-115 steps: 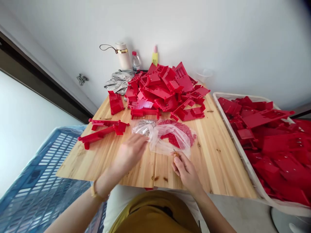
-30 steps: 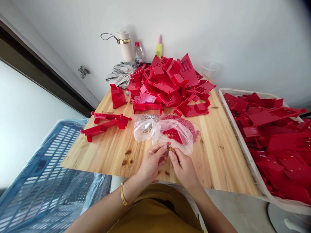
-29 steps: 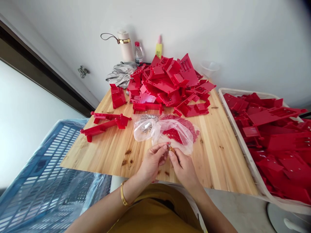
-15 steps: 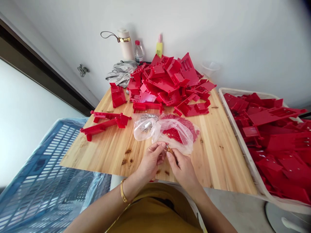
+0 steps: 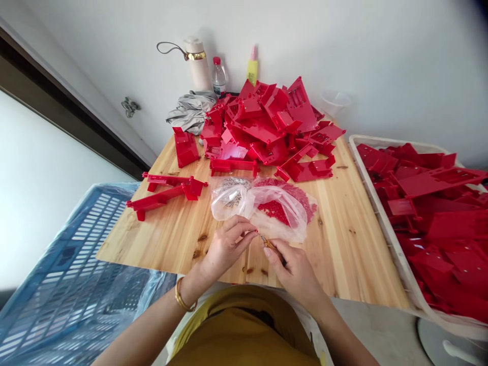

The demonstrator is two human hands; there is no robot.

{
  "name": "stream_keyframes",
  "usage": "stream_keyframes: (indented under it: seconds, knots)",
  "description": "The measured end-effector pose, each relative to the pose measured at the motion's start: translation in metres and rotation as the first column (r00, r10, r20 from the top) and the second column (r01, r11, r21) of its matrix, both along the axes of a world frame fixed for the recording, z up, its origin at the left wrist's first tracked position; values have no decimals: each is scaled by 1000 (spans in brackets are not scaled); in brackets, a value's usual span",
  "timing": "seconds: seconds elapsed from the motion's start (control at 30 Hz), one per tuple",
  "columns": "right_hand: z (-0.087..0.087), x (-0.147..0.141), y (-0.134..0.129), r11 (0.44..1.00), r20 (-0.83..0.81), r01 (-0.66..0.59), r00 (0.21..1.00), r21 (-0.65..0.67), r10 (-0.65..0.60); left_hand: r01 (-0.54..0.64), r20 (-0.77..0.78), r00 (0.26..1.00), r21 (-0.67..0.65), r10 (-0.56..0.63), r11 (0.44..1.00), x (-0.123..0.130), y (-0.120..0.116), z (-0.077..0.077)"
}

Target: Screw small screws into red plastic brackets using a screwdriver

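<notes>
My left hand (image 5: 231,246) pinches a tiny red plastic piece (image 5: 256,232) between thumb and fingertips, above the front part of the wooden table. Gripped in my right hand (image 5: 295,264) is a small hand tool (image 5: 269,244) with an orange-brown handle and a metal tip; its exact kind is hard to make out. The tip points at the red piece and sits very close to it. Just beyond my hands lie a clear bag of small red pieces (image 5: 274,211) and a clear bag of small metal parts (image 5: 232,195).
A heap of red plastic parts (image 5: 263,127) covers the back of the wooden table (image 5: 354,244). Two red parts (image 5: 168,195) lie at left. A white crate (image 5: 375,213) of red parts stands right, a blue crate (image 5: 64,274) left. A flask (image 5: 198,71) and bottle (image 5: 218,79) stand behind.
My left hand has shifted slightly left, its fingers straighter, and the tiny red piece now shows at its fingertips. The tool in my right hand has moved a little lower.
</notes>
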State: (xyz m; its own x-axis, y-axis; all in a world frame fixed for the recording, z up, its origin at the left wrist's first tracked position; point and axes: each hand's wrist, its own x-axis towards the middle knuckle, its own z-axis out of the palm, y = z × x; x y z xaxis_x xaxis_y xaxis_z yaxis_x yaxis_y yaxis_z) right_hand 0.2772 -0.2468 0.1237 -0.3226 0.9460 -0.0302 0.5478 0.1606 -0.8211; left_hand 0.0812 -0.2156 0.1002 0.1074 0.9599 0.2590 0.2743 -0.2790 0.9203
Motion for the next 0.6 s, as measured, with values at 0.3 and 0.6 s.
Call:
stream_keyframes:
  seconds: [0.3,0.6]
  knots:
    - [1,1,3,1000,27,-24,999,16,24,96,-232,970,94,-72,991,-13,-2,-7]
    - [-3,2,7,996,-60,-87,994,11,88,138,-12,990,-84,-140,987,-14,-2,4]
